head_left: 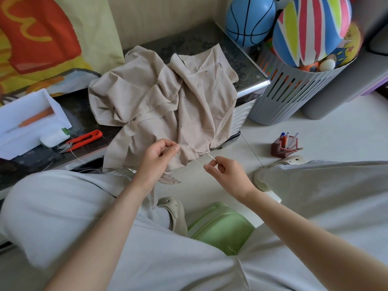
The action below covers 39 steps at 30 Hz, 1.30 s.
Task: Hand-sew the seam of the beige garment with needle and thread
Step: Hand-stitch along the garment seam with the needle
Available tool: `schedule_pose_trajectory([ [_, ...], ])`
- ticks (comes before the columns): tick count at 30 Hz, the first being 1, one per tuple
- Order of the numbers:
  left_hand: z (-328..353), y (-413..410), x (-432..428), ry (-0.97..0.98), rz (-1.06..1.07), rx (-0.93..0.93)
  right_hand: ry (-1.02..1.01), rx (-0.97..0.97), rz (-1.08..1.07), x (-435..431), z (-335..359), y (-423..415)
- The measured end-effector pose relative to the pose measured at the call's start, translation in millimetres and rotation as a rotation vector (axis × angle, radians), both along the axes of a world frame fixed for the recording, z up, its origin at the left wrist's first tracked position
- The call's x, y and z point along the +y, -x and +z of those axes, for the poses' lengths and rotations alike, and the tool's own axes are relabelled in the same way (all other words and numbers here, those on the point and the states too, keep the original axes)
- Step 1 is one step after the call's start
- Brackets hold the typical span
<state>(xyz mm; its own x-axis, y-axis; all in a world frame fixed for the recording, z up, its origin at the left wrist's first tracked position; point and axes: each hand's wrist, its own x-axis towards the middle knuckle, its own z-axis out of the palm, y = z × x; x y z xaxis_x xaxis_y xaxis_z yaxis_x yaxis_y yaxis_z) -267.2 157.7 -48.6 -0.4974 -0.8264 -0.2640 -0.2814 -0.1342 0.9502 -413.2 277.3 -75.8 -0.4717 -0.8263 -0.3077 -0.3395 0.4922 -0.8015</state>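
Now the left hand (160, 153) pinches the near edge of the beige garment (168, 97) taut, so the right hand (227, 172), pinching the needle (212, 157), can stitch.

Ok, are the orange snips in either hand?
No, the orange snips lie on the dark tabletop, left of the beige garment.

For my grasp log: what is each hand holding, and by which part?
The left hand pinches the beige garment at its lower edge; the right hand pinches the needle by its rear end, tip toward the garment.
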Motion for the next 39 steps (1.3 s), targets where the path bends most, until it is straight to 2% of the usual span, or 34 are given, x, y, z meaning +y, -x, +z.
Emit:
schedule_pose_trajectory([
  [7,-1,1,-1,-0.014,-0.005,0.015,-0.184,0.064,0.046,5,-18,8],
  [11,0,0,0,-0.005,-0.017,0.002,0.019,0.010,-0.072,-7,-3,4],
  [15,4,1,3,-0.001,-0.020,-0.024,0.187,-0.099,-0.063,-26,17,-4],
  [21,9,1,8,-0.050,-0.039,-0.043,0.152,-0.149,0.041,-42,21,-14],
  [29,1,-6,0,0.011,-0.049,-0.038,0.165,-0.141,-0.016,-31,20,-12],
  [33,1,-6,0,0.025,-0.032,-0.018,0.109,-0.147,-0.043,-22,9,-8],
  [39,0,-7,-2,0.030,-0.039,-0.019,-0.143,-0.122,0.034,-13,-3,-6],
])
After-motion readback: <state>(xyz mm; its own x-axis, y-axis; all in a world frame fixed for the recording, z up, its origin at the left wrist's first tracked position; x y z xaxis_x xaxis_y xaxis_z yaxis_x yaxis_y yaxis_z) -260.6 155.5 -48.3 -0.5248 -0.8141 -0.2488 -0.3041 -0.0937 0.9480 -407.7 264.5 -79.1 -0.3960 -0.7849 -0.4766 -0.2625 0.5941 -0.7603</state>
